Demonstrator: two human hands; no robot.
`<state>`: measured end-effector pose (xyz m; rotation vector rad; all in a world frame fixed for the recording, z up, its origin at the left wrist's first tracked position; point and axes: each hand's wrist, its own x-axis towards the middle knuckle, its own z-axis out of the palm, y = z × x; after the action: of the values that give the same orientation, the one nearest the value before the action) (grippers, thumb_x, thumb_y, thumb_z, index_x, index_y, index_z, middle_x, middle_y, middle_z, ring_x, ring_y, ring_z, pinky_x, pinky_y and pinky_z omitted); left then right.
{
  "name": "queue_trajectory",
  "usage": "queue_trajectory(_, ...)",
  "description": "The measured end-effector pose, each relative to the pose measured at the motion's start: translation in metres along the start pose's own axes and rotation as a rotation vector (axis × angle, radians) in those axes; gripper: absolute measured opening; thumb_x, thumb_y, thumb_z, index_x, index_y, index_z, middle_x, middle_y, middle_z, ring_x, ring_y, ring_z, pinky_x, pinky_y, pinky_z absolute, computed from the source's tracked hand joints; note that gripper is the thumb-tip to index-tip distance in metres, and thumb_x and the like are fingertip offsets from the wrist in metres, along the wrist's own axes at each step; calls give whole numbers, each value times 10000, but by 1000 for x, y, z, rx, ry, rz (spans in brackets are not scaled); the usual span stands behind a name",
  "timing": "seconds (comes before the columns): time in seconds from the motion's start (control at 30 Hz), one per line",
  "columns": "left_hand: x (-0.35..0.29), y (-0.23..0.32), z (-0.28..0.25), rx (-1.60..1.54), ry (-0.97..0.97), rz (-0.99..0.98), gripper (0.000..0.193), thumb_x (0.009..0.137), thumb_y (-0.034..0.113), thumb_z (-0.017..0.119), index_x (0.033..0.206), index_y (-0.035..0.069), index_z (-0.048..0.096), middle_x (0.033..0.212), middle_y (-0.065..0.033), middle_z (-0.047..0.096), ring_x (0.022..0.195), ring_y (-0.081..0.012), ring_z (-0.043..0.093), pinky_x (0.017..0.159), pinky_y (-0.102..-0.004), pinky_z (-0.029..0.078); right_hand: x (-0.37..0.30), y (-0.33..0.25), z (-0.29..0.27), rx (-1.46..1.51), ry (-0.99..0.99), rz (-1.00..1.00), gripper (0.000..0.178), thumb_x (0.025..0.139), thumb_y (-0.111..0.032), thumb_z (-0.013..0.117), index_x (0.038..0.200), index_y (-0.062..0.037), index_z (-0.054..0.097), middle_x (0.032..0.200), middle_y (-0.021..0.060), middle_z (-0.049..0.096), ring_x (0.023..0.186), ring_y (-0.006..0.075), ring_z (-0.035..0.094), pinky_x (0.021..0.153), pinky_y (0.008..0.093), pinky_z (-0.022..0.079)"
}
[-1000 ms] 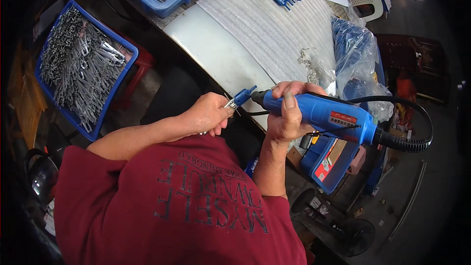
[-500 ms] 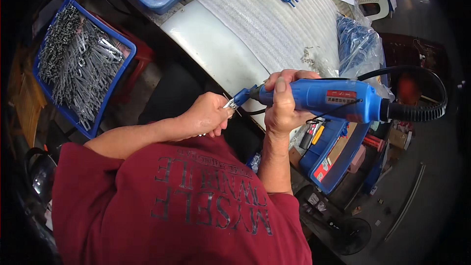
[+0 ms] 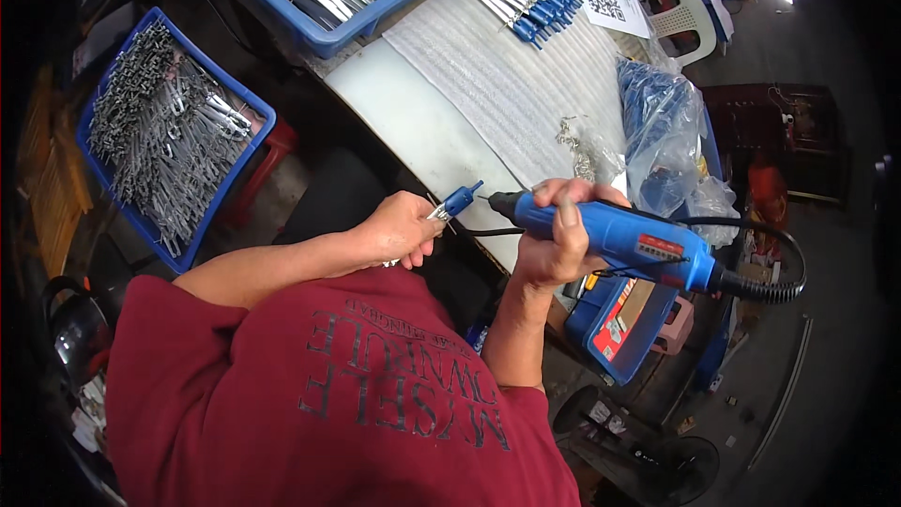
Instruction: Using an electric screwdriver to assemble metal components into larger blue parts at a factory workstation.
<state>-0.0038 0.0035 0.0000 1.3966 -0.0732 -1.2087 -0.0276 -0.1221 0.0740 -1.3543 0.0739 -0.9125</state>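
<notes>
My right hand [image 3: 561, 235] is wrapped round a blue electric screwdriver [image 3: 629, 242], its black nose and thin bit pointing left. A small gap parts the bit from a blue cylindrical piece [image 3: 460, 199] on a metal part. My left hand [image 3: 405, 228] grips this part by its silvery end, the blue piece sticking out beyond the fingers toward the bit. Something small and whitish shows beneath the left fingers, too little of it to name. Both hands are over the near edge of the white worktable [image 3: 375, 99].
Blue-ended metal parts [image 3: 535, 0] lie in a row on a foam sheet [image 3: 497, 84]. A blue crate [image 3: 324, 33] of similar parts stands at the back, another blue crate [image 3: 178, 141] of metal pieces at left. Small screws [image 3: 584, 155] lie beside a plastic bag [image 3: 657, 122]. A blue toolbox [image 3: 624, 319] is at right.
The screwdriver has drawn back to the right, and its bit has come away from the blue piece. My left hand still holds the part. The whole view has shifted slightly.
</notes>
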Motion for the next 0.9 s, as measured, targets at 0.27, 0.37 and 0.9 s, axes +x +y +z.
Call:
queue_trajectory(0.27, -11, 17, -15, 119, -46, 130, 159, 805, 156, 440, 728, 23, 481, 570, -23, 496, 428, -70, 462, 365, -187, 367, -1, -2, -23, 96, 78, 1, 384, 612, -64, 514, 974, -107, 392, 687, 57, 435, 592, 182, 446, 571, 291, 395)
queue_trajectory(0.37, -18, 34, -28, 104, 3, 226, 163, 806, 178, 455, 747, 30, 489, 575, -13, 498, 442, -58, 462, 363, -171, 352, 0, 1, -25, 220, 138, 11, 443, 605, -16, 530, 1010, -83, 363, 677, 68, 437, 574, 189, 456, 570, 314, 400)
queue_trajectory(0.9, -17, 192, -162, 332, 613, 1134, 195, 670, 153, 614, 761, -16, 586, 613, -18, 542, 494, -67, 472, 437, -194, 374, -4, 1, -29, 227, 103, -4, 381, 612, -50, 519, 966, -60, 379, 658, 60, 419, 558, 163, 427, 562, 281, 392)
